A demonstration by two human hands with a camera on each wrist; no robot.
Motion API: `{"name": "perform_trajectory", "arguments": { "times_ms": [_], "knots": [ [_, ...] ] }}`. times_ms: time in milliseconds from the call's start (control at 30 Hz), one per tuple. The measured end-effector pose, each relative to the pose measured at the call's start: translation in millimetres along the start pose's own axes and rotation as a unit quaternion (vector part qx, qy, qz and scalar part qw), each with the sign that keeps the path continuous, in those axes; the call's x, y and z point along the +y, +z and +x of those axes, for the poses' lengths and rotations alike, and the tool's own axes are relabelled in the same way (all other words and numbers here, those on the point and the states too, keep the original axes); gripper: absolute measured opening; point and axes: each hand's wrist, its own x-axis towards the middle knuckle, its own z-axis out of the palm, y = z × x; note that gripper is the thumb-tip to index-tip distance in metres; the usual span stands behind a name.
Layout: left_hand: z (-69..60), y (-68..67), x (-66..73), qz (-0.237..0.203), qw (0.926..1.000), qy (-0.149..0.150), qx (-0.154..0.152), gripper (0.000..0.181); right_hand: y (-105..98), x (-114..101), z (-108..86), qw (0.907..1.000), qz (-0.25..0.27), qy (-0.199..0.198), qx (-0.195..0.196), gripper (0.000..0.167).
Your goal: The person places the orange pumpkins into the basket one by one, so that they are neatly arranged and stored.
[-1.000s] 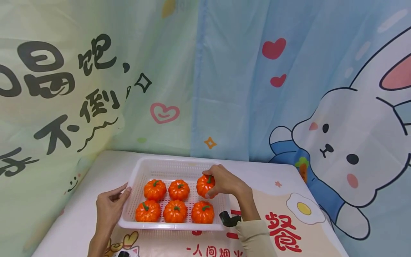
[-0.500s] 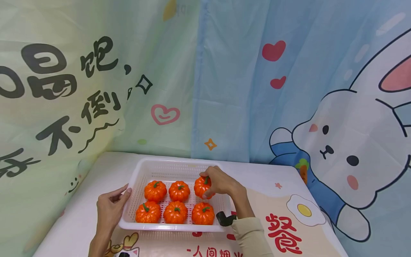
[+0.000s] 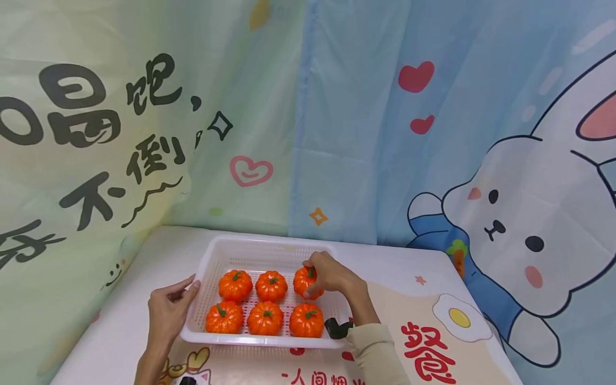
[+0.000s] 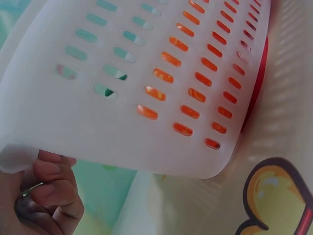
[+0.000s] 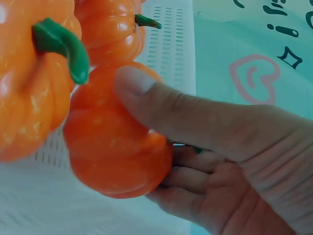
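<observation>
In the head view, a white plastic basket holds several small orange toy pumpkins with green stems, set in two rows. My right hand grips the back-right pumpkin inside the basket. The right wrist view has the thumb over this pumpkin, the other fingers round its far side. At the basket's left end, my left hand holds the rim between thumb and fingers. Curled fingers show under the rim in the left wrist view, beside the slotted wall.
The basket stands on a table with a printed cover. Behind it hangs a printed curtain with a cartoon rabbit. A black object sits by my right wrist at the basket's front-right corner.
My right hand has moved slightly left with the pumpkin, closer to the others in the back row. The left hand stays at the rim. The head view has shifted a little.
</observation>
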Motion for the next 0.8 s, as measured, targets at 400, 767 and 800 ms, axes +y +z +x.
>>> {"name": "perform_trajectory", "arguments": {
  "times_ms": [400,767,800],
  "knots": [
    [-0.4,1.5,0.9,0.0,1.0,0.001,-0.004,0.033,12.5,9.4,10.3,0.9999,-0.002,-0.01,-0.005,0.071],
    [0.3,0.9,0.3,-0.004,0.9999,-0.006,-0.007,0.034,17.5,13.6,14.3,0.9999,-0.004,-0.003,-0.012,0.071],
    [0.3,0.9,0.0,-0.006,0.9999,-0.006,-0.008,0.034,17.8,13.5,14.2,0.9999,-0.004,-0.001,-0.013,0.072]
  ]
}}
